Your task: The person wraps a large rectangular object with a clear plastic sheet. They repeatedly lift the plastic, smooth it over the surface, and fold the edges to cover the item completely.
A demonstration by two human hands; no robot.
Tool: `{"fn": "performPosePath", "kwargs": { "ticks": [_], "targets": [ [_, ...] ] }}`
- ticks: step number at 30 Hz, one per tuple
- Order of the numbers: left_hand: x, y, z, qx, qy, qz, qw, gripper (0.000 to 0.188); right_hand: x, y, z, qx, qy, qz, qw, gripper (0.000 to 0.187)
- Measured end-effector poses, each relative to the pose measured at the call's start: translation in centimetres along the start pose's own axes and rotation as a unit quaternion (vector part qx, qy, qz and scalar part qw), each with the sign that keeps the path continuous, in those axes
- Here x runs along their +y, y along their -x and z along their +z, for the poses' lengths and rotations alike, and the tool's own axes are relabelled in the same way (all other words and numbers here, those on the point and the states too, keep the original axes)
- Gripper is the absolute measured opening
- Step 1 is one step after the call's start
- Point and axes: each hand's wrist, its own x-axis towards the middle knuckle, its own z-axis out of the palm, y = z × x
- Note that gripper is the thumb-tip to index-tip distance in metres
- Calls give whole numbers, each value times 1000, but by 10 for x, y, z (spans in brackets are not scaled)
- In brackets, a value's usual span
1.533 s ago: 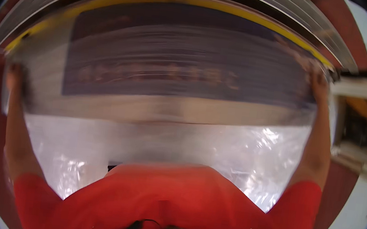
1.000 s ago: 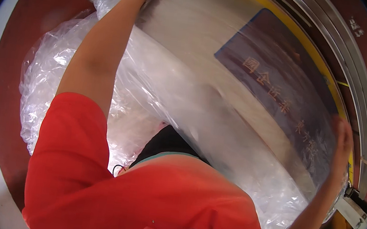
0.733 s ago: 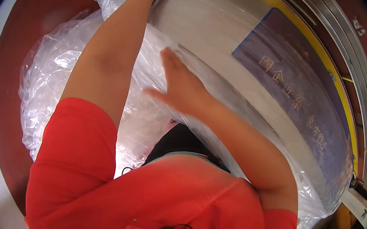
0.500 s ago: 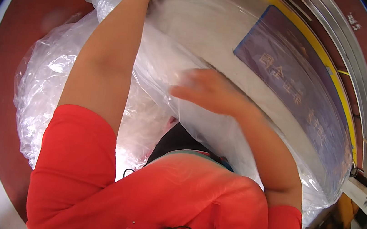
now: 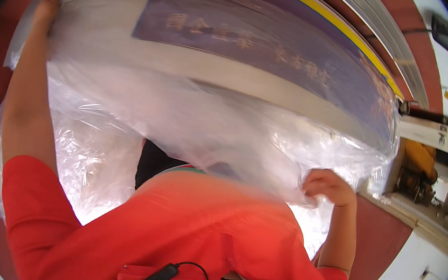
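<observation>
A wide sheet of clear plastic film (image 5: 184,101) spreads over a table and hangs in crinkled folds at the near side. Off to the far left, my left hand (image 5: 48,7) is closed on the film near the table's end, its fingers small and partly hidden. My right hand (image 5: 330,188) pinches the film's near edge at the right, in front of my body. Beneath the film, a dark purple panel (image 5: 216,19) with a blue border and light lettering lies on a pale surface (image 5: 100,13).
A yellow strip (image 5: 354,38) and metal rails (image 5: 386,25) run along the far edge. At the right stand a white beam (image 5: 437,135) and a yellow machine part (image 5: 422,160). The floor (image 5: 383,232) is dark red with white areas.
My left hand now appears farther left, and my right hand has gone from above the film to its near right edge, closing on it. The view has swung to the right.
</observation>
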Motion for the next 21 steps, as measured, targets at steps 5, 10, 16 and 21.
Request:
{"fn": "performPosePath", "kwargs": {
  "ticks": [5, 10, 16, 21],
  "targets": [
    [-66, -51, 20, -13, -43, 28, 999, 46, 16, 23, 12, -16, 274, -69, 959, 30],
    [-52, -49, 38, 8, 8, 62, 998, 42, 111, 121, -90, 377, -172, -99, 905, 34],
    [-64, -50, 36, 20, 28, 83, 996, 37, -69, 197, -105, 840, 469, -146, 232, 31],
    [-88, -44, 25, 63, -11, 100, 993, 36, -44, 14, -113, 565, 650, -259, 436, 47]
  ]
}}
